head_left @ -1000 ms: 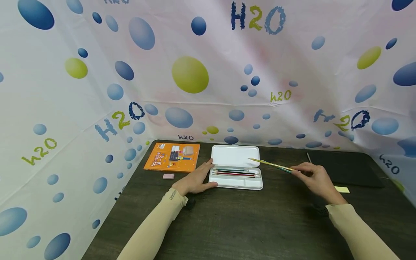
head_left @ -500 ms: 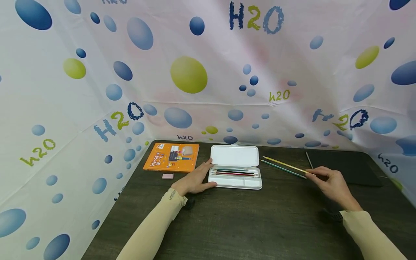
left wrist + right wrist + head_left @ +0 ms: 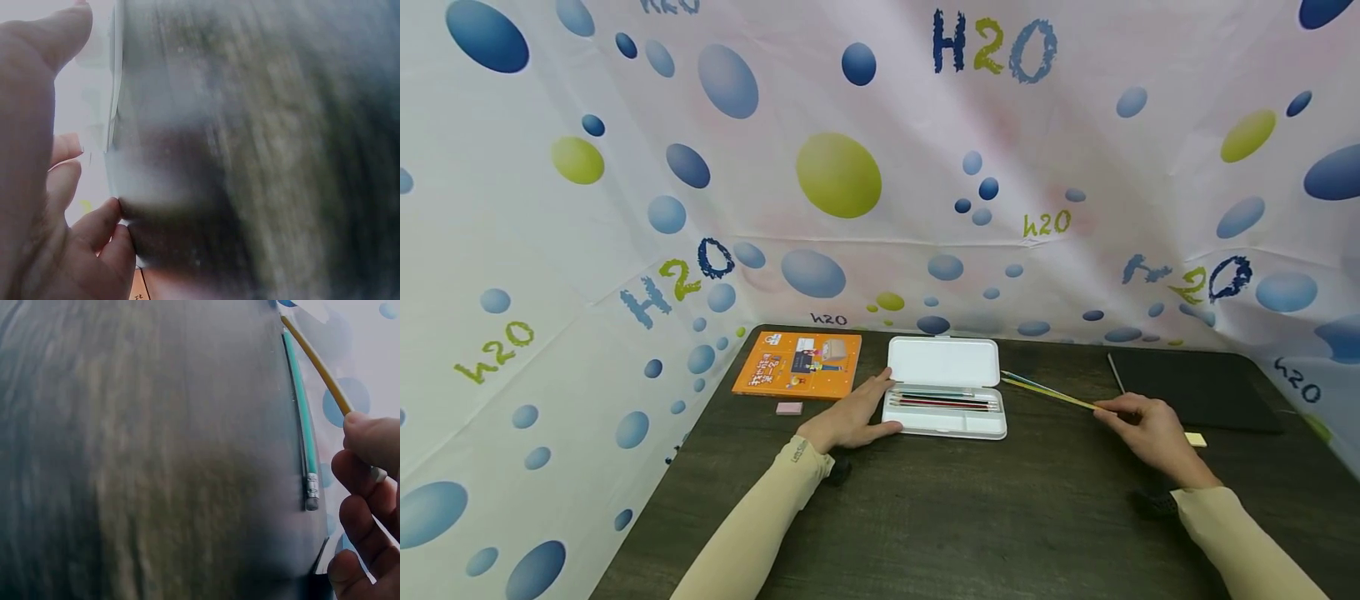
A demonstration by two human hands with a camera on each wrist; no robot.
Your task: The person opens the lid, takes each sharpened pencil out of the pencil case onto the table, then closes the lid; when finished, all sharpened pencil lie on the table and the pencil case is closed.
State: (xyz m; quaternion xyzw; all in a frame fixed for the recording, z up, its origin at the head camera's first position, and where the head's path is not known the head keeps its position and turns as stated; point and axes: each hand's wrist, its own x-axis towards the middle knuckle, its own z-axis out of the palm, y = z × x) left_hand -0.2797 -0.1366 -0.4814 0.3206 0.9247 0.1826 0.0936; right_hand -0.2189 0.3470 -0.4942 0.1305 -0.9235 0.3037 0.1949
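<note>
An opened white pencil case (image 3: 987, 425) lies on the dark table with several pencils (image 3: 943, 402) in its tray. My left hand (image 3: 846, 418) rests at the case's left end, fingers along the side and thumb near the front corner. Off to the right, my right hand (image 3: 1153, 437) pinches a yellow pencil (image 3: 320, 364) between thumb and index finger; its far end points toward the case. Close beside it on the table lies a green pencil (image 3: 301, 403), its silver ferrule and eraser showing in the right wrist view. From the head, the two pencils overlap.
An orange book (image 3: 797, 364) lies at the back left, with a pink eraser (image 3: 789, 408) in front. At the right is a flat black tablet (image 3: 1202, 387) with a thin stylus (image 3: 1116, 372) at its left edge. A yellow slip (image 3: 1196, 439) shows behind the right hand.
My right hand first held both pencils near the case, then moved right as the green one came to lie on the table. It has since shifted slightly left, bringing the yellow pencil over the green.
</note>
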